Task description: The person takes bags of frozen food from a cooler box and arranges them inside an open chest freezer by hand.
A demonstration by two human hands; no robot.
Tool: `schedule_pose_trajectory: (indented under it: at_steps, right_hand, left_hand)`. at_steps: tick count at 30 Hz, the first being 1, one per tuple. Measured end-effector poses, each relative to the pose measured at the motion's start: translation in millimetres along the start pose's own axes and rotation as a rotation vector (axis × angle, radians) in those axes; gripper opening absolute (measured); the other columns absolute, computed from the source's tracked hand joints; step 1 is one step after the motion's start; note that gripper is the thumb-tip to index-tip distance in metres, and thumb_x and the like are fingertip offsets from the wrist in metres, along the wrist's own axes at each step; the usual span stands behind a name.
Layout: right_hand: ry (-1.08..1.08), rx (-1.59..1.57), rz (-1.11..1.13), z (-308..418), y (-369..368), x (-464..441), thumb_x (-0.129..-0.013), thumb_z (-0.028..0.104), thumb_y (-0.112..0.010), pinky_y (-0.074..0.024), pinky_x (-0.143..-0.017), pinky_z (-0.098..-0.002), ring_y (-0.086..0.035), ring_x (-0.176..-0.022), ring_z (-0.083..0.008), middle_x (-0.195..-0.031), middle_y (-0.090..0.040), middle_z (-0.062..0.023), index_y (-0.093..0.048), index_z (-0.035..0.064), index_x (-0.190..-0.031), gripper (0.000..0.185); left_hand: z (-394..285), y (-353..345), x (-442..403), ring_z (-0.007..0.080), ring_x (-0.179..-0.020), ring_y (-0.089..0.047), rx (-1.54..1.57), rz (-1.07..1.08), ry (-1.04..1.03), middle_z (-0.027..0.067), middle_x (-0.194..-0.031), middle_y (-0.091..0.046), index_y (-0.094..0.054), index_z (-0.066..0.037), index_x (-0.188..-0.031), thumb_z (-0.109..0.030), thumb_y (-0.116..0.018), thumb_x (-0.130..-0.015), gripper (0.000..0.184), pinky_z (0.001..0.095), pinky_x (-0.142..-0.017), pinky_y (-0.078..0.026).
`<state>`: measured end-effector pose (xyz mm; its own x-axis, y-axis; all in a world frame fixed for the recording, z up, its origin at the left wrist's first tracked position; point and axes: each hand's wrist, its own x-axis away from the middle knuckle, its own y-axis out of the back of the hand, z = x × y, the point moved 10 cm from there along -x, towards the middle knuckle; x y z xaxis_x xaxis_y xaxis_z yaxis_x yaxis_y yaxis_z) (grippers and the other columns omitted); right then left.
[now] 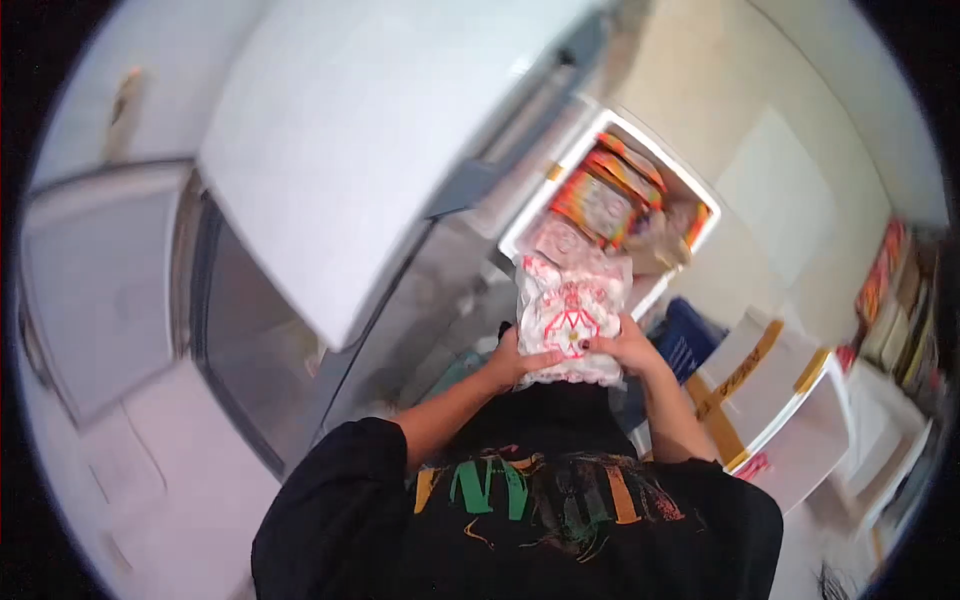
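Note:
A white plastic bag with red print [570, 312] is held upright in front of my chest, between both hands. My left hand [512, 360] grips its lower left side, with the thumb across the front. On the lower right side is my right hand [622, 347], its thumb also on the front and its other fingers hidden behind the bag. Just beyond the bag stands an open white foam box [706, 180]. Orange and red packets [597, 205] lie inside it, and a pinkish packet [560, 243] is at its near end.
A large white lid or door [370, 130] rises at the left, beside a dark-framed opening [255, 330]. At the right are a white foam box with brown tape [790, 395], a blue bag [685, 340] and more packets [883, 285] along the wall.

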<state>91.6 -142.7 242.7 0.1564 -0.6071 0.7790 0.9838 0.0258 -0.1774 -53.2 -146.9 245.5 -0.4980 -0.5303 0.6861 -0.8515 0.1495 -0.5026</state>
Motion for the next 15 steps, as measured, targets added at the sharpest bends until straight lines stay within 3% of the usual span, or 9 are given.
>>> schedule_pose_trajectory:
  at_steps: [2,3,4,6,8,10,12,13,15]
  right_hand:
    - [0.035,0.227,0.177,14.8,-17.7,-3.1,-0.058,0.008,-0.073,-0.0411,-0.082,-0.0304,-0.049,-0.095,-0.0170,-0.107,-0.049,-0.0089,-0.033,-0.0010,-0.119,0.074]
    - [-0.018,0.125,0.221,1.1,-29.2,8.2,-0.057,0.018,-0.075,-0.0411,-0.078,-0.0287,-0.051,-0.088,-0.0157,-0.099,-0.054,-0.0106,-0.046,-0.0043,-0.105,0.060]
    - [-0.037,0.099,0.265,8.5,-42.9,8.0,-0.057,0.020,-0.076,-0.0407,-0.079,-0.0289,-0.051,-0.088,-0.0152,-0.098,-0.054,-0.0094,-0.047,-0.0034,-0.104,0.060]
    - [-0.111,0.122,0.264,23.8,-58.5,-35.6,-0.059,0.017,-0.075,-0.0411,-0.079,-0.0293,-0.051,-0.089,-0.0153,-0.100,-0.054,-0.0088,-0.045,-0.0026,-0.107,0.059]
    - [-0.235,0.038,0.289,12.2,-66.7,-104.1,-0.062,0.012,-0.072,-0.0414,-0.079,-0.0292,-0.051,-0.090,-0.0157,-0.101,-0.053,-0.0089,-0.042,-0.0028,-0.109,0.058]
    - [-0.363,-0.044,0.303,8.2,-84.0,-143.8,-0.065,0.007,-0.070,-0.0416,-0.080,-0.0291,-0.051,-0.091,-0.0160,-0.103,-0.052,-0.0091,-0.039,-0.0030,-0.111,0.056]
    - [-0.496,-0.163,0.303,7.2,-117.6,-152.0,-0.069,-0.003,-0.063,-0.0410,-0.083,-0.0286,-0.050,-0.095,-0.0161,-0.106,-0.050,-0.0096,-0.034,-0.0030,-0.115,0.055]
    - [-0.514,-0.170,0.415,6.5,-148.4,-150.0,-0.070,-0.007,-0.059,-0.0405,-0.084,-0.0285,-0.048,-0.099,-0.0163,-0.110,-0.047,-0.0098,-0.030,-0.0025,-0.117,0.056]
    - [-0.511,-0.134,0.519,-8.7,-205.0,-134.9,-0.069,-0.002,-0.061,-0.0404,-0.084,-0.0301,-0.048,-0.099,-0.0175,-0.111,-0.047,-0.0098,-0.030,-0.0016,-0.118,0.058]
  left_hand:
    - [-33.2,0.7,24.3,0.0160,-0.092,-0.052,-0.033,-0.086,-0.140,0.0088,-0.103,-0.053,-0.042,0.002,-0.112,-0.010,-0.070,-0.064,0.057,0.0298,-0.083,-0.040]
    - [-31.5,1.6,39.3,0.0159,-0.092,-0.052,0.015,-0.057,-0.114,0.0090,-0.103,-0.053,-0.041,0.002,-0.112,-0.009,-0.070,-0.064,0.058,0.0297,-0.083,-0.040]
    - [-32.0,10.3,39.7,0.0159,-0.092,-0.052,0.064,-0.029,-0.091,0.0091,-0.104,-0.053,-0.040,0.002,-0.113,-0.008,-0.070,-0.064,0.058,0.0297,-0.083,-0.040]
    - [-22.3,57.1,4.3,0.0157,-0.092,-0.052,0.057,-0.049,0.028,0.0088,-0.105,-0.052,-0.037,0.003,-0.115,-0.005,-0.069,-0.065,0.060,0.0302,-0.083,-0.040]
    - [-38.7,99.7,-41.2,0.0154,-0.092,-0.052,0.362,-0.115,0.162,0.0083,-0.103,-0.053,-0.039,0.002,-0.113,-0.005,-0.069,-0.065,0.057,0.0300,-0.082,-0.041]
    - [-43.9,136.9,-65.9,0.0185,-0.097,-0.050,0.436,-0.140,0.250,0.0093,-0.105,-0.052,-0.036,0.000,-0.117,-0.005,-0.069,-0.064,0.063,0.0325,-0.085,-0.039]
    - [-25.2,171.9,-43.4,0.0151,-0.091,-0.052,0.331,-0.285,0.307,0.0082,-0.102,-0.054,-0.039,0.001,-0.114,-0.010,-0.072,-0.063,0.061,0.0306,-0.081,-0.042]
    - [-29.4,184.1,-21.4,0.0152,-0.091,-0.052,0.344,-0.329,0.218,0.0081,-0.104,-0.052,-0.037,0.000,-0.116,-0.012,-0.073,-0.062,0.066,0.0314,-0.081,-0.043]
    - [-32.2,207.9,46.1,0.0153,-0.091,-0.052,0.390,-0.558,0.170,0.0082,-0.103,-0.053,-0.038,0.000,-0.115,-0.012,-0.073,-0.061,0.066,0.0315,-0.081,-0.043]
